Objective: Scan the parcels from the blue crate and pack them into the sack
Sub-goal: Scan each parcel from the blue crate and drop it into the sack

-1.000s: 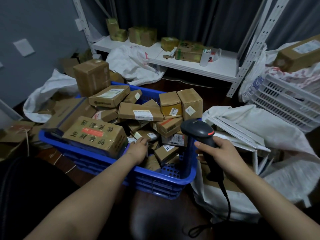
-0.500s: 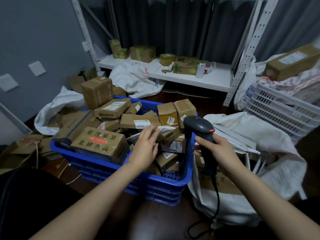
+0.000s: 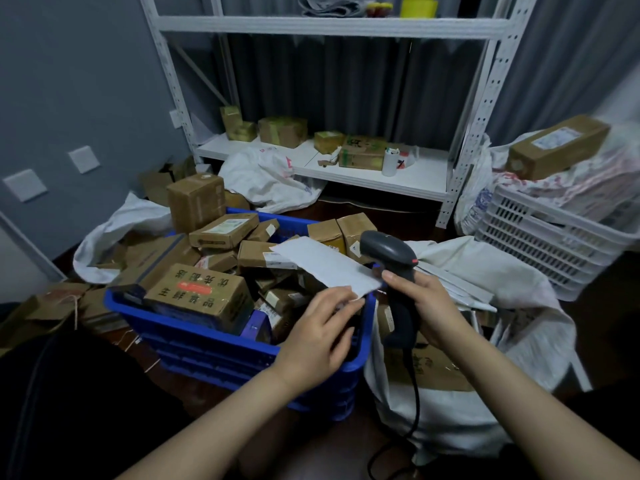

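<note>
A blue crate [image 3: 221, 344] in front of me is heaped with several brown cardboard parcels. My left hand [image 3: 322, 330] pinches a flat white parcel [image 3: 325, 265] by its near edge and holds it tilted above the crate's right corner. My right hand [image 3: 422, 306] grips a black barcode scanner [image 3: 391, 258] just right of that parcel, its head close to the parcel's right end. The scanner's cable hangs down. The white sack [image 3: 519, 292] lies open to the right of the crate, with brown cardboard showing inside it.
A white metal shelf rack [image 3: 346, 168] with boxes stands at the back. A white slatted crate [image 3: 554, 244] with a long brown box [image 3: 557, 147] above it is at the right. More sacks and loose boxes lie on the floor at the left.
My left hand reached into the crate, took the flat white parcel and lifted it up toward the scanner. The view tilted upward, and my right hand kept the scanner.
</note>
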